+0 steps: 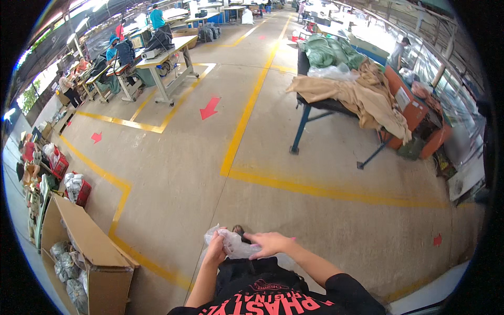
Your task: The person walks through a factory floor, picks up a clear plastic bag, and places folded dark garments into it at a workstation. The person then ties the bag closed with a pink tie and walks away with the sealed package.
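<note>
Low in the view, in front of my black shirt, is a clear, crumpled plastic bag [234, 245]. My left hand [216, 249] is closed on the bag's left edge, with the fingers pinching its upper part. Over the bag's right side lies my right hand [271, 244], its fingers stretched out and touching the plastic. Whether anything is inside the bag I cannot make out. One dark shoe [239, 231] shows just beyond the bag.
At lower left stands an open cardboard box [94, 236] of wrapped bundles, with red baskets [84, 194] behind it. Tan cloth [336, 90] drapes over a dark table at right. Sewing tables [167, 63] and people stand farther left. Yellow lines [252, 105] mark the floor.
</note>
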Tool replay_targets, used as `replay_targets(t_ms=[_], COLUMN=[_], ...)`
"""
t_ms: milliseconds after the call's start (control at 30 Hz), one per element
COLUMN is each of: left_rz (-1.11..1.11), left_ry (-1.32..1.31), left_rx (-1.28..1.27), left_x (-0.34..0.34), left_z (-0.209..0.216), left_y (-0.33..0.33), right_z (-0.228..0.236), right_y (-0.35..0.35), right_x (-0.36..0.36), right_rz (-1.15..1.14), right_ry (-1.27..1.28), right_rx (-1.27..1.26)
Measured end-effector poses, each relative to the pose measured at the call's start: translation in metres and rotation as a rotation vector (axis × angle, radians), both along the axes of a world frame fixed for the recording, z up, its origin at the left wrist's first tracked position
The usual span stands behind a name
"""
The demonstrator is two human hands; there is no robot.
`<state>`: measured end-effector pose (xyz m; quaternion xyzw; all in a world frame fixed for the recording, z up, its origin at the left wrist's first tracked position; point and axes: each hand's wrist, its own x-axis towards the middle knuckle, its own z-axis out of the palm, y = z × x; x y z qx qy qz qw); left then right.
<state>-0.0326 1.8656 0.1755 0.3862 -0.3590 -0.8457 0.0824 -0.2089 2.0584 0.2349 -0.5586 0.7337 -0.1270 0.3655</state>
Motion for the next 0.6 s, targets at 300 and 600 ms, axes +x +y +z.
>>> replay_targets(t_ms=[300, 600], left_rz=[-0.002, -1.010], left_ry=[0.132, -0.074], left_rx=[-0.124, -1.008], left_x=[-0.271, -0.578], left_z=[0.064, 0.070], left_y=[-0.232, -0.395], right_z=[-0.018, -0.048], right_y=[-0.192, -0.217], right_x=[-0.292, -0.626], right_rz=[-0.290, -1.263], right_ry=[-0.180, -0.247], right_rx=[-0.004, -0.549])
